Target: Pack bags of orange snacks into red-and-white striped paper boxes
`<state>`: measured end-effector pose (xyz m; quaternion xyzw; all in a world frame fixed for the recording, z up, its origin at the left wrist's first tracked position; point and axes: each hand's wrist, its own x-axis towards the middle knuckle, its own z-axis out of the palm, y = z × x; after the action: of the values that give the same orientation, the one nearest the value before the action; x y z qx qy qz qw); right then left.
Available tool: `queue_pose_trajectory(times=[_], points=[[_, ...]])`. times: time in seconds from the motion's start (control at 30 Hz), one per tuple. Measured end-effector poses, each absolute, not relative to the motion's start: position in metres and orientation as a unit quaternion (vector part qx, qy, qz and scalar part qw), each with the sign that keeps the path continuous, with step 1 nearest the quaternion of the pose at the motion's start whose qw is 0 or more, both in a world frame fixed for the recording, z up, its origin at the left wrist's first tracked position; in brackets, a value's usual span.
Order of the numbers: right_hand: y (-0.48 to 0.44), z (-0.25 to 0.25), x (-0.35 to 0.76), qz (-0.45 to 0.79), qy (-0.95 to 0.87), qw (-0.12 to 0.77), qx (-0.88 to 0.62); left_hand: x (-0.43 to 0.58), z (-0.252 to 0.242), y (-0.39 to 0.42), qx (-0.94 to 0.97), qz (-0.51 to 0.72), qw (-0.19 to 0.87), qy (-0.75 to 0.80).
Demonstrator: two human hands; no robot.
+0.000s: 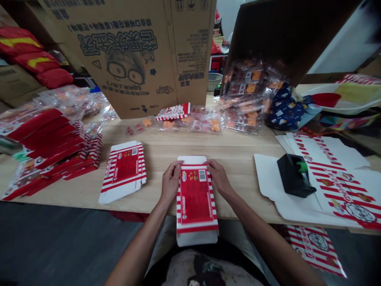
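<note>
A red-and-white striped box [197, 196] lies in front of me at the table's front edge, its near end over my lap and a white flap at each end. My left hand [171, 179] grips its far left corner. At the far right corner, my right hand [219, 176] pinches the same box. Left of my hands, a second striped box [126, 165] rests on the table with a white flap toward me. A black tape dispenser [293, 174] with a green roll stands at right on flat printed card sheets [342, 190].
Finished-looking red boxes [56, 139] are piled at left. Large cardboard cartons [133, 51] stand behind. Clear packets [247, 99] with orange pieces lie along the back, beside a dark blue patterned cloth [287, 107]. A striped sheet [317, 246] hangs low at right.
</note>
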<state>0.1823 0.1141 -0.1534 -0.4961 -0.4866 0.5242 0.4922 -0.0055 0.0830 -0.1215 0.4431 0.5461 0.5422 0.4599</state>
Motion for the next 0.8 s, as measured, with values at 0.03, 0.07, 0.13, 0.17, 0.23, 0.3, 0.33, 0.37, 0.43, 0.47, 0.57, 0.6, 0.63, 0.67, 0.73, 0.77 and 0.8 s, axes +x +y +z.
queue_pose_trajectory(times=[0.03, 0.07, 0.13, 0.17, 0.23, 0.3, 0.33, 0.37, 0.43, 0.47, 0.57, 0.6, 0.63, 0.67, 0.73, 0.77, 0.8], points=[[0.113, -0.152, 0.186, 0.532, -0.488, 0.486, -0.493, -0.003, -0.123, 0.081, 0.435, 0.533, 0.476, 0.548], [0.112, -0.149, 0.19, 0.542, -0.489, 0.477, -0.49, -0.002, -0.125, 0.079, 0.432, 0.525, 0.487, 0.548], [0.112, -0.14, 0.199, 0.563, -0.49, 0.459, -0.481, 0.001, -0.123, 0.078, 0.431, 0.519, 0.503, 0.541], [0.113, -0.134, 0.203, 0.576, -0.491, 0.45, -0.474, 0.001, -0.121, 0.079, 0.426, 0.52, 0.511, 0.535], [0.116, -0.123, 0.212, 0.611, -0.494, 0.427, -0.447, 0.0, -0.115, 0.082, 0.42, 0.518, 0.536, 0.517], [0.118, -0.115, 0.219, 0.637, -0.511, 0.397, -0.42, -0.004, -0.11, 0.084, 0.436, 0.497, 0.566, 0.493], [0.119, -0.113, 0.221, 0.638, -0.525, 0.384, -0.412, -0.006, -0.108, 0.084, 0.455, 0.481, 0.571, 0.484], [0.118, -0.113, 0.223, 0.627, -0.545, 0.378, -0.409, -0.009, -0.108, 0.084, 0.481, 0.467, 0.565, 0.481], [0.114, -0.114, 0.227, 0.562, -0.603, 0.385, -0.416, -0.013, -0.111, 0.08, 0.53, 0.452, 0.525, 0.488], [0.11, -0.114, 0.229, 0.521, -0.638, 0.39, -0.412, -0.015, -0.113, 0.077, 0.548, 0.452, 0.502, 0.493], [0.1, -0.11, 0.236, 0.437, -0.739, 0.351, -0.375, -0.018, -0.117, 0.069, 0.564, 0.456, 0.474, 0.5], [0.098, -0.107, 0.238, 0.432, -0.761, 0.319, -0.364, -0.018, -0.117, 0.067, 0.56, 0.452, 0.476, 0.505], [0.098, -0.102, 0.239, 0.433, -0.775, 0.285, -0.363, -0.017, -0.116, 0.066, 0.557, 0.445, 0.479, 0.513], [0.1, -0.098, 0.24, 0.433, -0.781, 0.257, -0.369, -0.016, -0.114, 0.066, 0.555, 0.437, 0.479, 0.521], [0.108, -0.09, 0.239, 0.422, -0.786, 0.226, -0.39, -0.013, -0.109, 0.068, 0.558, 0.421, 0.484, 0.527], [0.113, -0.088, 0.238, 0.413, -0.79, 0.217, -0.399, -0.011, -0.106, 0.07, 0.561, 0.417, 0.488, 0.523], [0.118, -0.087, 0.236, 0.397, -0.798, 0.208, -0.403, -0.011, -0.105, 0.072, 0.564, 0.416, 0.492, 0.518]])
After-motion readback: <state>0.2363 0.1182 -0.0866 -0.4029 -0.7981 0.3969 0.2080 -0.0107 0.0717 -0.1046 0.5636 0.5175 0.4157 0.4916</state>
